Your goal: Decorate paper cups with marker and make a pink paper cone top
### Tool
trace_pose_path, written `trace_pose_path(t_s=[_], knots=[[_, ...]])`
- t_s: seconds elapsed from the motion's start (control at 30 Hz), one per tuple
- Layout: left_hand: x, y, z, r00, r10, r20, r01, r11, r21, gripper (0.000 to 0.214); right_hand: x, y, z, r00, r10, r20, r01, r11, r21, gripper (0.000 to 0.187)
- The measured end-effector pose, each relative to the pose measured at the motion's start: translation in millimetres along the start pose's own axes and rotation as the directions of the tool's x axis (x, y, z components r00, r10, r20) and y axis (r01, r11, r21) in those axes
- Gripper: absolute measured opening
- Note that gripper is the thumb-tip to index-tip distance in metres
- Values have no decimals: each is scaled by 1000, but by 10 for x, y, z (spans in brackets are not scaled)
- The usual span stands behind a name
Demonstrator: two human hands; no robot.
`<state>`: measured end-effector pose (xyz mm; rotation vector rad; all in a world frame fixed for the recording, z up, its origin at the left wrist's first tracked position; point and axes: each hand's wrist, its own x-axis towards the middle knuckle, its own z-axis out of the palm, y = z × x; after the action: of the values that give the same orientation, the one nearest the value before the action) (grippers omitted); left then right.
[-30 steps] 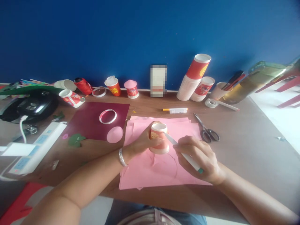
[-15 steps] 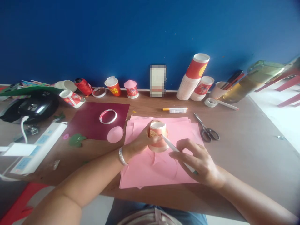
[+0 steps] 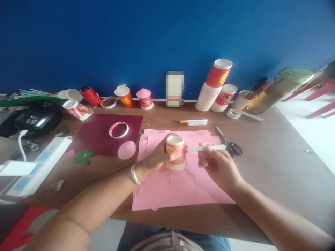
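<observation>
My left hand (image 3: 159, 155) is wrapped round a red paper cup (image 3: 177, 153) with a gold pattern, its thumb across the front. The cup's white end faces up, and it is held over a stack of pink paper sheets (image 3: 159, 193). In my right hand (image 3: 220, 165) a slim white marker (image 3: 204, 147) with a green end lies almost level. Its tip points left at the cup's right side; whether it touches I cannot tell. Thin curved lines show on the top pink sheet below the cup.
Scissors (image 3: 230, 143) lie right of the paper, beyond it two markers (image 3: 195, 122). A tall stack of paper cups (image 3: 209, 96) and a tape roll (image 3: 233, 113) stand at the back right. Left are a white ring (image 3: 118, 130), a pink paper circle (image 3: 127, 150) and a power strip (image 3: 42, 164).
My right hand has shifted up and right, swinging the marker from a slant to nearly level. Its tip has moved from the cup's front to its right side. The left hand still holds the cup.
</observation>
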<state>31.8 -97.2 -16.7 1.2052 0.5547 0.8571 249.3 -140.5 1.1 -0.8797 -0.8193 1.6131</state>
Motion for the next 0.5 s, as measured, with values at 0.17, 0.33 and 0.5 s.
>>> trace_pose_path(t_s=[0.17, 0.33, 0.5], knots=[[10, 12, 24, 1000, -24, 16, 25, 998, -54, 51, 91, 8, -44, 990, 121, -69, -111, 985, 135, 26], [4, 18, 32, 1000, -17, 20, 18, 999, -39, 49, 112, 4, -91, 994, 83, -77, -73, 990, 120, 31], [8, 19, 27, 999, -4, 37, 4, 1000, 9, 50, 109, -19, -75, 994, 53, -95, -39, 989, 145, 34]])
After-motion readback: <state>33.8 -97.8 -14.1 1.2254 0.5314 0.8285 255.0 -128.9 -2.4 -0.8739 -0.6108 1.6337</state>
